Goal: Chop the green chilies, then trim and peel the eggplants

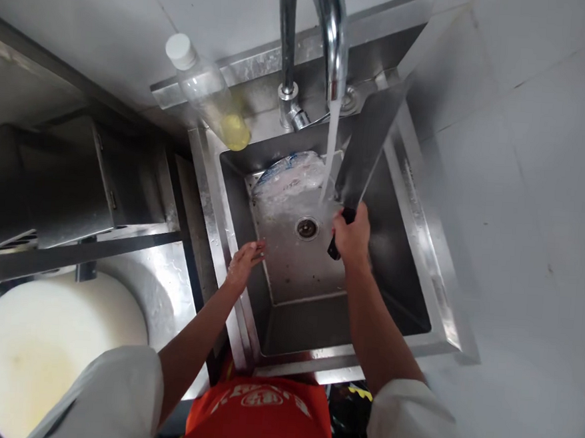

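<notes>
My right hand [354, 235] grips the black handle of a large kitchen knife [369, 141]. Its broad, dark blade points up and away over the right side of the sink [313, 274]. Water streams from the chrome faucet [335, 42] just left of the blade. Over the sink's left edge hovers my left hand [245, 261], fingers stretched out and wet, holding nothing. A crumpled clear plastic bag with blue print [293, 174] lies at the back of the basin, behind the drain [307, 229]. What is in the bag cannot be made out.
A clear bottle with a white cap and yellow liquid [208, 96] stands at the sink's back left corner. On the steel counter to the left sits a round white cutting board [58, 343]. Tiled wall [524, 195] borders the sink on the right.
</notes>
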Demonstrator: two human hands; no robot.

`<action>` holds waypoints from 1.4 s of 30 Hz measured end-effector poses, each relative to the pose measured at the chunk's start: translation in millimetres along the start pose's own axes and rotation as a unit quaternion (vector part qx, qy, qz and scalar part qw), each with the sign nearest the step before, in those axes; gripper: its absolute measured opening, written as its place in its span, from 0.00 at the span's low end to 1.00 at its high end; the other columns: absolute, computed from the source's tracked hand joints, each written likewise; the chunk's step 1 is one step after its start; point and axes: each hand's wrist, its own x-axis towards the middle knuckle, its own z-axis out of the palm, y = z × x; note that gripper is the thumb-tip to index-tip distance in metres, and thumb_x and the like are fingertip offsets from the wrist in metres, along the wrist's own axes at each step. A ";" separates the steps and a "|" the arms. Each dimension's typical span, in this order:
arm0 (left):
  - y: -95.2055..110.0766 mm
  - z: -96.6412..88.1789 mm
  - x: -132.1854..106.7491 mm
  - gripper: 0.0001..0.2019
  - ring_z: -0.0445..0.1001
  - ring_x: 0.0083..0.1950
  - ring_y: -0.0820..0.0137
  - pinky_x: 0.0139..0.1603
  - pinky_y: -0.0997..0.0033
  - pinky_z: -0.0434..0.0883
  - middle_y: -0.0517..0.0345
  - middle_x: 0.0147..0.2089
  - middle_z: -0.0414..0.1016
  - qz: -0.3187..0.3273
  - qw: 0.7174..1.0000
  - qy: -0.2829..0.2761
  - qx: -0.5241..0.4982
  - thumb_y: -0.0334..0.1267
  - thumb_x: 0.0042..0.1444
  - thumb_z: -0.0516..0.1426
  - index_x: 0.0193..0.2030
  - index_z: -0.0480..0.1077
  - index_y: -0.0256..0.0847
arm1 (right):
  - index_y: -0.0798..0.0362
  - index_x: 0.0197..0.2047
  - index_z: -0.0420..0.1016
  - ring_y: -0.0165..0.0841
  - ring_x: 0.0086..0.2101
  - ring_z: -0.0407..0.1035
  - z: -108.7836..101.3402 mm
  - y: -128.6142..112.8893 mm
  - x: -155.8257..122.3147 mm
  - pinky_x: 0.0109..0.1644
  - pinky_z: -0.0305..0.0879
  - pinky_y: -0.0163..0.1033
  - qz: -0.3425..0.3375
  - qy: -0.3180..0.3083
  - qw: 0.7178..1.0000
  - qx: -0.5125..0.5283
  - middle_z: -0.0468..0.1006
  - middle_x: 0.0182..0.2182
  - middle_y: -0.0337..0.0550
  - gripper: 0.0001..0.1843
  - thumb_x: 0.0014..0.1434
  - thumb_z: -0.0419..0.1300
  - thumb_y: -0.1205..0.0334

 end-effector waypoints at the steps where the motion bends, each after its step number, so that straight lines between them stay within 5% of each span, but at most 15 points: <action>1: 0.5 -1.4 -0.4 0.28 0.79 0.52 0.56 0.51 0.56 0.77 0.44 0.53 0.79 0.001 1.000 0.003 0.000 0.64 0.47 0.65 0.41 0.78 0.40 | 0.51 0.56 0.68 0.41 0.36 0.71 0.1 3.2 -10.0 0.47 0.70 0.49 -0.026 0.001 0.999 -0.044 0.74 0.36 0.46 0.24 0.55 0.56 0.59; 5: 2.2 -5.1 -1.6 0.26 0.80 0.50 0.58 0.49 0.59 0.77 0.46 0.52 0.80 0.016 1.000 0.006 0.006 0.63 0.48 0.64 0.40 0.78 0.41 | 0.56 0.71 0.55 0.47 0.49 0.68 12.5 28.9 -58.4 0.58 0.65 0.55 -0.069 -0.044 0.988 -0.131 0.73 0.49 0.55 0.41 0.54 0.52 0.65; 10: 2.2 -7.4 -6.9 0.27 0.79 0.50 0.59 0.49 0.59 0.77 0.47 0.52 0.80 0.015 0.999 -0.004 0.034 0.64 0.50 0.63 0.41 0.78 0.41 | 0.59 0.73 0.56 0.46 0.50 0.68 34.5 59.3 -107.9 0.57 0.68 0.52 -0.025 -0.108 0.975 -0.192 0.70 0.51 0.59 0.41 0.56 0.51 0.68; 17: -0.5 -11.7 -16.1 0.26 0.79 0.52 0.58 0.51 0.57 0.76 0.47 0.53 0.80 0.021 0.999 -0.013 0.047 0.63 0.52 0.62 0.43 0.78 0.41 | 0.54 0.72 0.61 0.48 0.50 0.69 41.3 68.1 -145.4 0.56 0.69 0.52 -0.023 -0.172 0.952 -0.252 0.70 0.53 0.59 0.40 0.56 0.55 0.74; 32: 3.7 -13.5 -24.1 0.25 0.79 0.52 0.57 0.50 0.58 0.77 0.48 0.53 0.81 0.042 0.997 -0.020 0.069 0.63 0.54 0.61 0.44 0.79 0.43 | 0.50 0.72 0.60 0.47 0.54 0.65 38.6 42.7 -77.6 0.57 0.67 0.49 -0.066 -0.110 0.958 -0.256 0.65 0.56 0.59 0.39 0.57 0.51 0.73; 42: -1.4 -15.9 -27.3 0.28 0.79 0.53 0.57 0.51 0.57 0.77 0.46 0.53 0.80 0.038 0.996 -0.011 0.084 0.65 0.53 0.61 0.45 0.79 0.40 | 0.49 0.73 0.59 0.44 0.56 0.64 40.0 38.3 -77.6 0.60 0.66 0.48 -0.116 -0.180 0.947 -0.240 0.65 0.57 0.56 0.41 0.57 0.54 0.75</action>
